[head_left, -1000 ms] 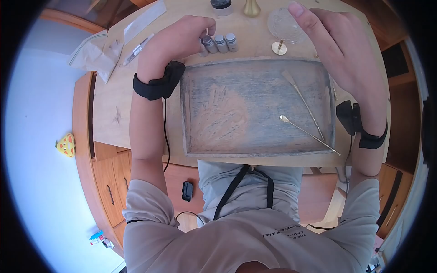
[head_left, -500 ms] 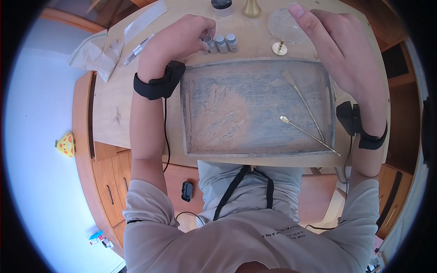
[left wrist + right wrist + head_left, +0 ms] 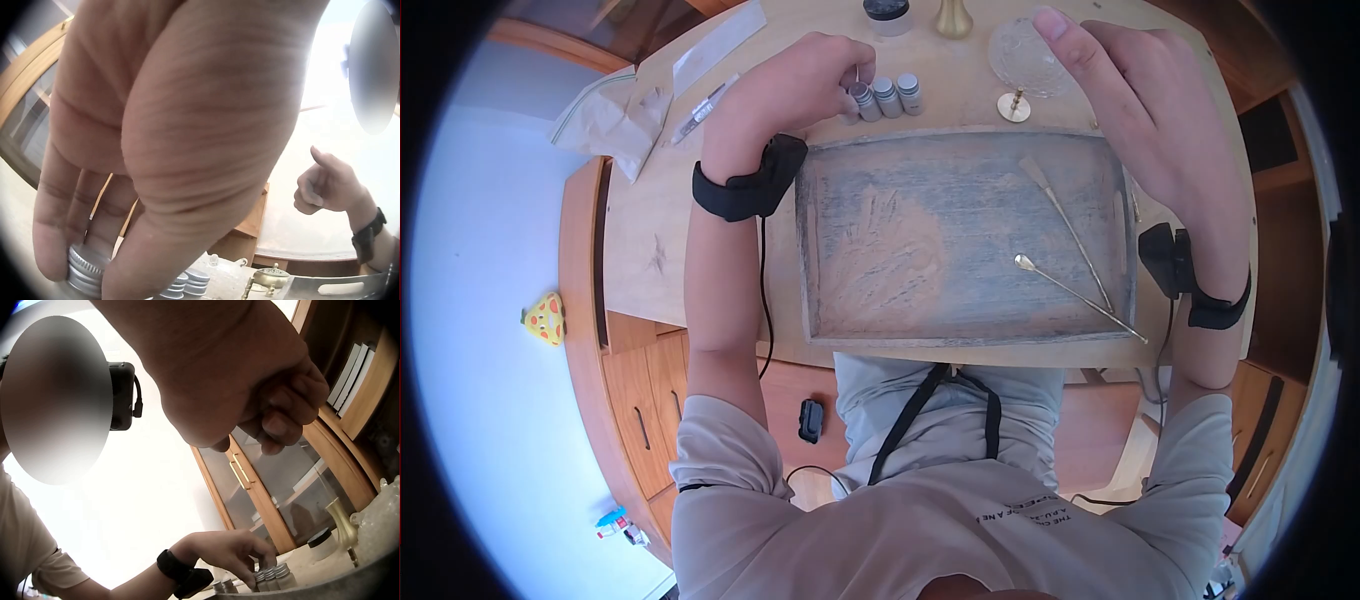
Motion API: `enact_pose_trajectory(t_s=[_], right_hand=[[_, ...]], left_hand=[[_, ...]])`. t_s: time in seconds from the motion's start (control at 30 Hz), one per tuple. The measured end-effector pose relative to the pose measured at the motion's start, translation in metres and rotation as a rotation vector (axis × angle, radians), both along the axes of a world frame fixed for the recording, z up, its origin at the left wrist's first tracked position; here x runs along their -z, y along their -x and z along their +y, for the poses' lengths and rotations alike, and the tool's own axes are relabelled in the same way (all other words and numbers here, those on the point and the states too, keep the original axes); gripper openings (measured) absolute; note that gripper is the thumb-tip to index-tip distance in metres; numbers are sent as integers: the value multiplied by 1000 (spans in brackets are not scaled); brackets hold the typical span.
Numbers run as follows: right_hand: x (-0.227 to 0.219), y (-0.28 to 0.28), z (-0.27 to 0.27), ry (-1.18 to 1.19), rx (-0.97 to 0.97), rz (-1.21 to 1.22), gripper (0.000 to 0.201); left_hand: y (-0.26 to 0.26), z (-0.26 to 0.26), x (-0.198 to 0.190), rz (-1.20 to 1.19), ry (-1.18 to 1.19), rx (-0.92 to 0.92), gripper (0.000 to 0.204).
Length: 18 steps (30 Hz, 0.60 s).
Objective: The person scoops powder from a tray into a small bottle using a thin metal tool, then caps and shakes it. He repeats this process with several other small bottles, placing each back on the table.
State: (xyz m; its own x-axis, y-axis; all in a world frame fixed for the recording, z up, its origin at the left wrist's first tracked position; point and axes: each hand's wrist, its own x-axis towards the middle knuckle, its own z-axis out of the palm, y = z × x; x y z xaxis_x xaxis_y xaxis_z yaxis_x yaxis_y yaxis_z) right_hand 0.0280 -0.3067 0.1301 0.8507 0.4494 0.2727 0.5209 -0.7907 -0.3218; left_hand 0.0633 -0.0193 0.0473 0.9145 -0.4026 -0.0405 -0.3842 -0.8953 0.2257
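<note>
My left hand (image 3: 805, 80) is over the back left of the table, at the left end of a row of small bottles (image 3: 887, 98) with silver caps. In the left wrist view, its thumb and fingers pinch the ribbed cap of one small bottle (image 3: 86, 269); the body below is out of that view. My right hand (image 3: 1160, 115) is raised above the tray's far right corner. It holds nothing, with fingers (image 3: 281, 425) loosely curled and thumb extended.
A worn grey tray (image 3: 960, 338) dusted with brown powder holds a small brush (image 3: 1060, 215) and a long brass spoon (image 3: 1080, 295). Behind stand a black-lidded jar (image 3: 887, 18), a brass vase (image 3: 953, 18) and a glass dish (image 3: 1025, 60). A bag (image 3: 625, 125) lies at left.
The left hand's fingers have drawn closer round the leftmost bottle, which is now mostly hidden in the head view. Neighbouring bottles have shifted very slightly. The right hand stays where it was.
</note>
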Motion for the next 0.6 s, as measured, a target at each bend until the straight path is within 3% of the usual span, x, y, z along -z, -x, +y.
enact_pose_trajectory(t_s=[0.1,0.6], right_hand=[[-4,-3,5,61,46,79,62],[8,-7,-7,-53,-61,25,61]], left_hand=[[0,0,-1,-2,-10,6,25],[-1,4,4,-15,-11,10,28]])
